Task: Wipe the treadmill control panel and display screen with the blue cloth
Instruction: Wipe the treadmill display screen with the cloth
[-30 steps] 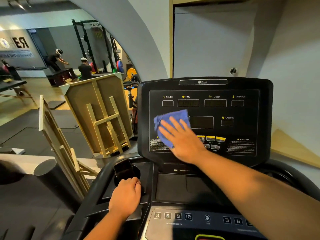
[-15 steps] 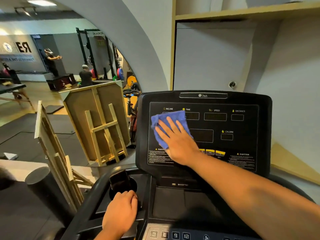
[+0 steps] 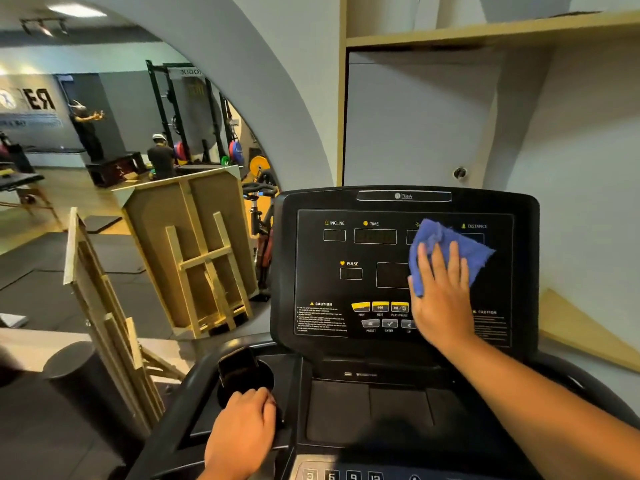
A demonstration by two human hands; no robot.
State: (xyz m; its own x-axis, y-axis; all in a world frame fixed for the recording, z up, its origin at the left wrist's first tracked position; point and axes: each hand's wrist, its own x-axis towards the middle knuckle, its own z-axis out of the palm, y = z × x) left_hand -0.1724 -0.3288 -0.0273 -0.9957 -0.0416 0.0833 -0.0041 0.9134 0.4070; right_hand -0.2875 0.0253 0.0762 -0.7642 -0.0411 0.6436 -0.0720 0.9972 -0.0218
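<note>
Pressing flat-fingered, right hand (image 3: 441, 299) is laid on blue cloth (image 3: 446, 249) against display screen (image 3: 403, 275); INCLINE, TIME, PULSE, DISTANCE, CAUTION labels readable. Console edge (image 3: 194, 441) gripped by left hand (image 3: 242, 433).

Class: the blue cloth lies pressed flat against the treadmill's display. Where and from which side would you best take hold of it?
Pinch the loose corner of the blue cloth jutting out past the right hand, coming from the right: there it lies uncovered, bunched slightly off the display panel.
</note>
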